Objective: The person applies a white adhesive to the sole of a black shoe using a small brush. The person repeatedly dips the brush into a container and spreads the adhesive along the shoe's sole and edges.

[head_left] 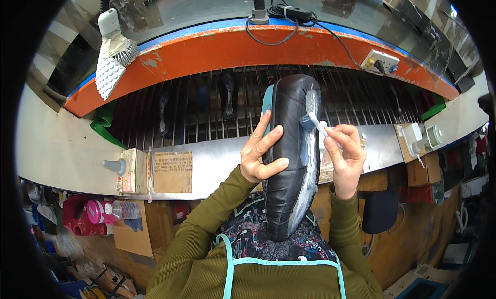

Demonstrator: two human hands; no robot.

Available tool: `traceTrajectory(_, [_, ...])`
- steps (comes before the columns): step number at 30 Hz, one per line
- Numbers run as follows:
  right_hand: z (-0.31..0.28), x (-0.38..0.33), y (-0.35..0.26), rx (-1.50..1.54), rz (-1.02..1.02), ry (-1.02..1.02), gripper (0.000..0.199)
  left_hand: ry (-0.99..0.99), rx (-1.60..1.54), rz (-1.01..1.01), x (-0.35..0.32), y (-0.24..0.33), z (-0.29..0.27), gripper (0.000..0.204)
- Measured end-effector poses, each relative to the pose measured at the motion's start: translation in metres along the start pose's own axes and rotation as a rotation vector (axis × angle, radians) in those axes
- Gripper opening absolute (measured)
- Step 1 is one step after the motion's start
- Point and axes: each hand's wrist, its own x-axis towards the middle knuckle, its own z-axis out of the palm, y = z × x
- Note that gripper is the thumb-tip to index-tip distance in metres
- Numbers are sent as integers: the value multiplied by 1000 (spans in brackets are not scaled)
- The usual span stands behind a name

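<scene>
With the left hand (259, 154) I'm gripping the shoe (289, 128); with the right hand (345, 153) I'm pinching the brush (319, 126), judging light pressure best along the pale strip (311, 150).

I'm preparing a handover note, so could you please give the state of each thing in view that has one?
Left hand: gripping the black shoe.
Right hand: pinching the brush.
Black shoe: held; whitish coating along its right edge.
Brush: tilted, head at the shoe's side.
Cardboard piece: flat on the metal ledge.
Lamp: angled downward; unclear whether lit.
Black cable: looped over the orange rim.
</scene>
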Motion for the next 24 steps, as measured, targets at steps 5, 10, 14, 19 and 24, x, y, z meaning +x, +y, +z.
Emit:
traceTrajectory(5, [2,31,-2,-72,-128,-13,23,-6,19,21,5,4,-5,47])
traceTrajectory(10, [3,53,-5,-230,-320,73,23,3,72,41,10,5,-8,46])
traceTrajectory(14, [-3,61,-6,-182,-358,-12,22,10,74,54,13,6,-8,44])
traceTrajectory(19, [-16,66,-7,-185,-307,-173,20,14,121,92,17,4,-9,42])
traceTrajectory(24, [-21,63,-6,-161,-262,-226,20,3,118,93,19,2,-11,39])
